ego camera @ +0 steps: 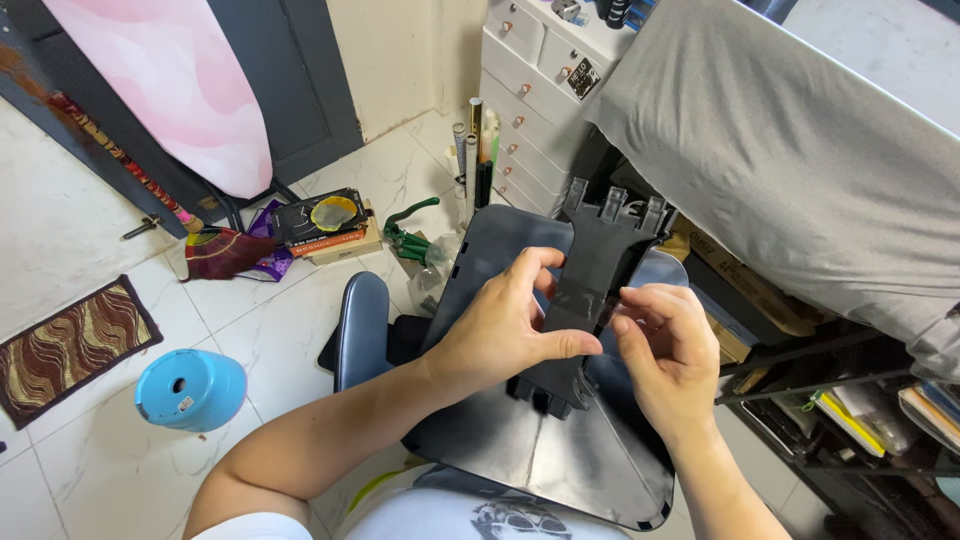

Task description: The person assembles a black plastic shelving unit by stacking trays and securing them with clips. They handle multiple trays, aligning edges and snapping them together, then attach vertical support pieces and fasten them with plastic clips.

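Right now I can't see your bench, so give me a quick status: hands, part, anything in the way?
Left hand and right hand both gripping the black plastic bracket. Bracket lies against the dark curved panel. Nothing in the way.

Both hands point(510, 335) point(668, 355) close together, fingers pinching.

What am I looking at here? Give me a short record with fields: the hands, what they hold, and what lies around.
left hand: grips the left edge of a black plastic bracket, thumb across its front
right hand: fingertips pinch the bracket's right edge
bracket: narrow, with prongs at the top end, held over a dark grey curved panel
panel: rests on the person's lap
floor: white tiles, with a blue round tub, a patterned mat and stacked books
right side: grey cloth over a shelf
back: white drawer unit
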